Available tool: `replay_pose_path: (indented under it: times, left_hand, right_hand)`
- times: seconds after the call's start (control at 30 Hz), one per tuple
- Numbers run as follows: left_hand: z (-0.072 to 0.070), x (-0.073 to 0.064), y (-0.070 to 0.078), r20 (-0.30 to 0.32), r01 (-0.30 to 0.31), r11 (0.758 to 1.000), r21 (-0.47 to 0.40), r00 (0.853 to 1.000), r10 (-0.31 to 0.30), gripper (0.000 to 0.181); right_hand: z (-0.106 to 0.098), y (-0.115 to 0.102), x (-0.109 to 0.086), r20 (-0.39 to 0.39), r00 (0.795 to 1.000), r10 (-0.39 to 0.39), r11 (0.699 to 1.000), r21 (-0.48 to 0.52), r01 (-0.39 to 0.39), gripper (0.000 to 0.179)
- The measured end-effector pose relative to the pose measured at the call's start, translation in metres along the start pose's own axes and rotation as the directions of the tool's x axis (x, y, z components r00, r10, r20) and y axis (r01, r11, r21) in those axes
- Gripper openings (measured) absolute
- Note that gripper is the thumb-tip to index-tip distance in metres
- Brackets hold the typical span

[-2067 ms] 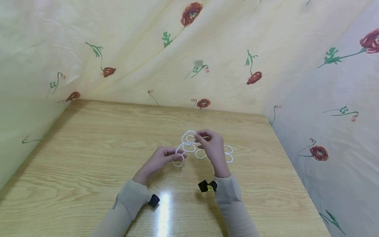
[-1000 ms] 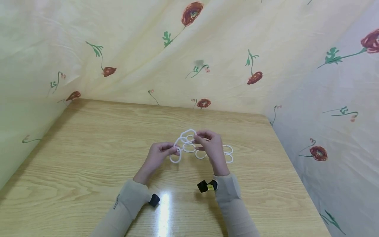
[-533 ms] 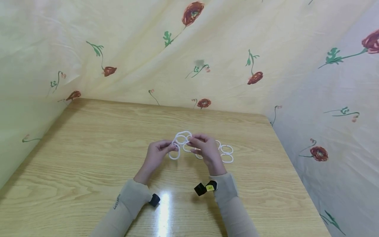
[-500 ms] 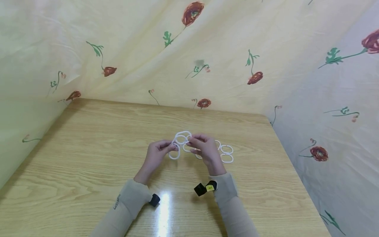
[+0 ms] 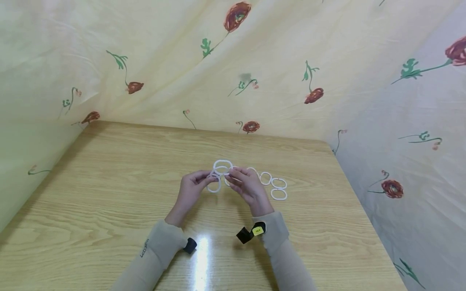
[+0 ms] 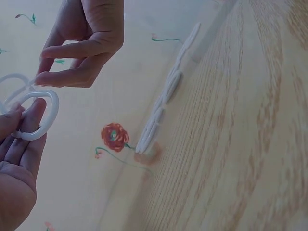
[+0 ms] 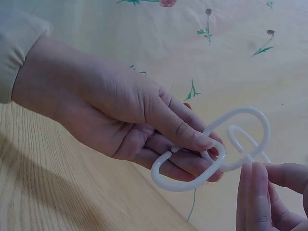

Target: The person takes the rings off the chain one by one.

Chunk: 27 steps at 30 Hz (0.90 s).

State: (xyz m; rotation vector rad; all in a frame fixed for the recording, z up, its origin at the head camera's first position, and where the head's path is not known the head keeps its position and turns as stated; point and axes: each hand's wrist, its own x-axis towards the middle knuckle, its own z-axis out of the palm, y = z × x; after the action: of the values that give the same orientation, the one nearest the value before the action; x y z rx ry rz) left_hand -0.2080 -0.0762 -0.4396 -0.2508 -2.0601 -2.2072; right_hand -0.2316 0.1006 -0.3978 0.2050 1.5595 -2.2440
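White plastic C-shaped curtain rings, linked into a short chain, are held up between the two hands. My left hand (image 5: 191, 188) pinches the chain at the link between thumb and fingers. One curtain ring (image 7: 178, 186) hangs below its fingers, its gap visible in the right wrist view. Through it passes a second curtain ring (image 7: 267, 130), which reaches toward the right hand. My right hand (image 5: 251, 186) pinches white ring material with its fingertips, close beside the left fingers. In the right wrist view its fingertips (image 7: 248, 171) partly hide a further ring behind.
More white curtain rings (image 5: 279, 199) lie on the wooden table (image 5: 127, 161), to the right of and behind the hands. In the left wrist view the lying rings (image 6: 168, 91) appear edge-on in a row. Flowered cloth (image 5: 164, 60) stands around the table's back and sides.
The right hand has moved left and closer to the left hand, bringing its ring along. The left hand has risen slightly. More rings on the table have come into view behind the right hand.
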Motion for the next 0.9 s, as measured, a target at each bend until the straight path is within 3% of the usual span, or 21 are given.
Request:
replay_pose_path:
  times: [0.27,0.5,0.77,0.9]
  left_hand:
    - [0.0016,-0.0008,0.0023,-0.013,-0.01,1.0,-0.018,1.0,0.01,0.02]
    - [0.0025,0.0003,-0.0008,-0.026,-0.002,1.0,0.022,1.0,0.003,0.018]
    - [0.0017,-0.0004,-0.0017,0.016,-0.023,0.999,0.036,1.0,0.023,0.018]
    - [0.0026,-0.0024,0.0055,0.025,-0.016,0.999,0.047,1.0,0.015,0.018]
  right_hand:
    - [-0.0024,0.0026,0.003,0.016,0.999,0.051,0.995,0.086,-0.052,0.021]
    - [-0.0042,0.0039,0.0054,0.022,0.998,0.058,0.991,0.121,-0.06,0.024]
    - [-0.0057,0.0039,0.0061,-0.001,0.998,0.061,0.989,0.139,-0.061,0.022]
    - [-0.0064,0.0031,0.0061,-0.023,0.998,0.057,0.988,0.146,-0.053,0.021]
